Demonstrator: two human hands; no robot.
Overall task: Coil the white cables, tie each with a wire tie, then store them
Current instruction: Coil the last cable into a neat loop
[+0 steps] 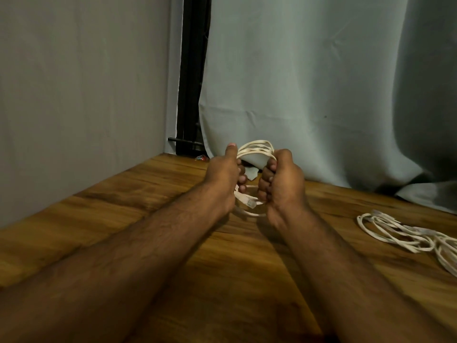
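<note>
- The left hand (223,178) grips the left side of a coiled white cable (257,151); its fingers are curled round the loops and its thumb points up.
- The right hand (282,181) grips the right side of the same coil, with the fingers curled round the strands.
- The coil is held upright between the two hands, above the far part of the wooden desk (99,219). Its upper loops arch over the gap between the hands, and its lower loops hang under them.
- A cable end with a connector (248,201) hangs between the wrists, close to the desk surface; I cannot tell if it touches the desk.
- A second bundle of white cable (405,232) lies loose on the desk at the right, well apart from the hands. It is spread out in untidy loops.
- Behind the hands a pale curtain (309,82) hangs down to the desk, and a grey wall (81,82) stands at the left.
- Between wall and curtain there is a dark frame (193,70).
- A small coloured object (201,158) lies at the far edge of the desk; it is too small to identify.
</note>
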